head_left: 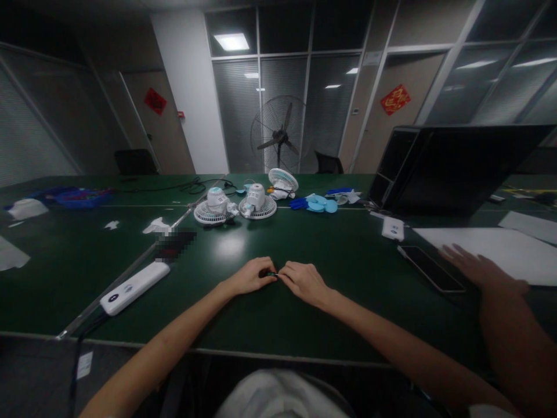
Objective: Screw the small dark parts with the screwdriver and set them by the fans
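My left hand (252, 275) and my right hand (305, 282) meet just above the green table in the middle of the view. Both are closed in a pinch, fingertips nearly touching. Between them is a small, thin piece (272, 274), dark with a pale end toward my right fingers. It is too small to name, and the fingers cover part of it. Beyond my hands lie two white fan heads (216, 207) (257, 203), face down with their motor housings up. A third fan head (282, 181) leans behind them.
Light-blue fan blades (321, 203) lie right of the fan heads. A white power bank (134, 288) is at left; a phone (430, 268) and a smaller white device (393, 229) are at right. Another person's hand (472, 267) rests by white paper (513, 249). A black monitor (461, 168) stands behind.
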The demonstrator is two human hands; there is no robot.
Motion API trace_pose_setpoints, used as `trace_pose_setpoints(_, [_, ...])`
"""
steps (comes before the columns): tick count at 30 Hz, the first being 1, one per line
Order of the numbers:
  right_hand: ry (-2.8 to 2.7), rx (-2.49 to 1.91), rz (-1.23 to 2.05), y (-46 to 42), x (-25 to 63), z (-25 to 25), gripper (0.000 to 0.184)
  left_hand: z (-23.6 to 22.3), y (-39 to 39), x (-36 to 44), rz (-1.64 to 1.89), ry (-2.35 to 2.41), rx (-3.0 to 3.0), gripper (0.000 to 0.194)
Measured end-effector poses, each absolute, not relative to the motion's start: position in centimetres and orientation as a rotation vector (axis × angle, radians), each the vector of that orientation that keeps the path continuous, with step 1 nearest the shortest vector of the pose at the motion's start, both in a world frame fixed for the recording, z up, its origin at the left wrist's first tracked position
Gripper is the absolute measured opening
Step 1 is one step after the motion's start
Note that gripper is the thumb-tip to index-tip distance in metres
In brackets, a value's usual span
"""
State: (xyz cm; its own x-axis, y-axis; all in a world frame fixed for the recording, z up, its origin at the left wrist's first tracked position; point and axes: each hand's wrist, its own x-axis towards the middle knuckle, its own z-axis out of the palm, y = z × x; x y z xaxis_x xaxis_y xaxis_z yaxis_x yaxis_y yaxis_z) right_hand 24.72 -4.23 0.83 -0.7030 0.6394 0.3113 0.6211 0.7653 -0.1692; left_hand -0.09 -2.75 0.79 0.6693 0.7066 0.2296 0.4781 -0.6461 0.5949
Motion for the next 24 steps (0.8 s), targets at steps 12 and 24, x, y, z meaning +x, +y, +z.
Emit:
trace_pose_setpoints(12, [-2.543, -1.063, 0.155, -3.9, 25.9, 1.7, 0.042, 1.4, -2.9, -0.2, 0.574, 0.903, 2.427, 0.017])
trace_pose_setpoints(24, [-2.715, -0.919, 0.389, -3.1, 30.3, 4.3, 0.024, 1.7, -2.6, -1.4, 0.528, 0.935, 2.511, 0.018])
